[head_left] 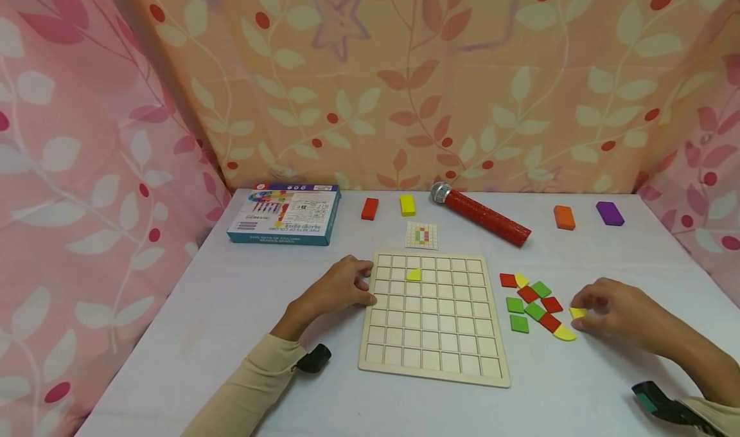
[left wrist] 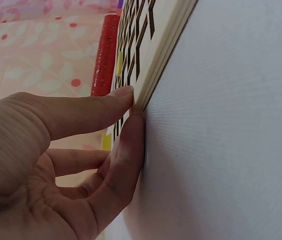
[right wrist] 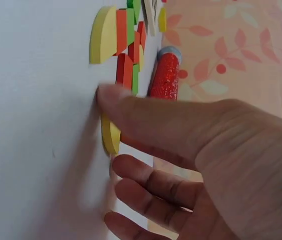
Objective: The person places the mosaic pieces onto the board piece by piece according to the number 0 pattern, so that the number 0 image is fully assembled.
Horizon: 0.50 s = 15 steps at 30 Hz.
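A pale wooden grid board (head_left: 430, 318) lies on the table, with one yellow quarter-circle tile (head_left: 414, 275) in a cell of its second row. At the board's left edge my left hand (head_left: 337, 286) pinches the rim between thumb (left wrist: 123, 92) and curled fingers. To the right of the board, my right hand (head_left: 621, 312) pinches another yellow tile (head_left: 577, 312) at the table surface; the thumb partly covers it in the right wrist view. Beside that hand lie several loose tiles: red squares (head_left: 550, 322), green squares (head_left: 519, 324) and yellow quarter circles (head_left: 564, 333).
Behind the board lies a small pattern card (head_left: 422, 236). Further back are a blue-edged box (head_left: 286, 215), red (head_left: 370, 209), yellow (head_left: 407, 205), orange (head_left: 564, 218) and purple (head_left: 609, 213) blocks, and a glittery red microphone (head_left: 482, 216). Patterned curtains (head_left: 370, 103) enclose the table.
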Each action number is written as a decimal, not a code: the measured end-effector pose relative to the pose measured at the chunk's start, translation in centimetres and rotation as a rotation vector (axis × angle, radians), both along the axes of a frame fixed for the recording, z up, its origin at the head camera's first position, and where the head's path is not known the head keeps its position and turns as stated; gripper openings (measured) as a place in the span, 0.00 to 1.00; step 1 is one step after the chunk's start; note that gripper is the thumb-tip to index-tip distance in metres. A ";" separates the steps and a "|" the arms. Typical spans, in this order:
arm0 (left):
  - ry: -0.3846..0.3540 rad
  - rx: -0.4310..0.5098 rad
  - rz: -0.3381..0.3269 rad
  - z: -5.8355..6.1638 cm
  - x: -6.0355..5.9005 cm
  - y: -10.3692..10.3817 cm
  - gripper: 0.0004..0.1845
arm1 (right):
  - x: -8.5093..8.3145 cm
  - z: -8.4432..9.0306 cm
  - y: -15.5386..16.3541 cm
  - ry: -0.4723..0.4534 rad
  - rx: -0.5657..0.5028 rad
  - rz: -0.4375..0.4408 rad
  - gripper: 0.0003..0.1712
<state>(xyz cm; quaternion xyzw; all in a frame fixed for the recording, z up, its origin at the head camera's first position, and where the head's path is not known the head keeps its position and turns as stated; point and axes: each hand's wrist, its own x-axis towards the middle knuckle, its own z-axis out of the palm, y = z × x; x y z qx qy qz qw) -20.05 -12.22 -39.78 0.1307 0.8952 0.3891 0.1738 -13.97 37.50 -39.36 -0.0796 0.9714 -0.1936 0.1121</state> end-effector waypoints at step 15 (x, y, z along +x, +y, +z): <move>0.005 0.003 -0.002 -0.1 0.0 0.0 0.40 | -0.7 1.8 -5.1 0.114 -0.105 0.055 0.19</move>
